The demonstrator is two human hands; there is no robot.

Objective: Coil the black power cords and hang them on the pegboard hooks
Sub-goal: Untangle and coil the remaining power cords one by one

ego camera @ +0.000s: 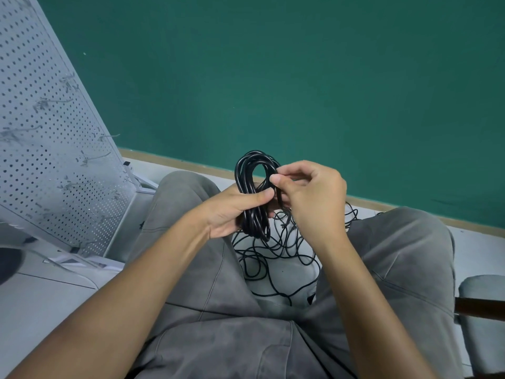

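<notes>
A coil of black power cord stands upright in front of me, several loops thick. My left hand is closed around the coil's middle, thumb across the strands. My right hand pinches a strand of the same cord at the coil's right side, between thumb and fingers. More black cord lies in a loose tangle on the white floor between my knees. The grey pegboard leans at the left, with several bare metal hooks sticking out of it.
I am seated, with grey trousers on both sides of the tangle. A green wall with a tan baseboard faces me. The pegboard's white base stands at the left. A grey chair arm is at the right edge.
</notes>
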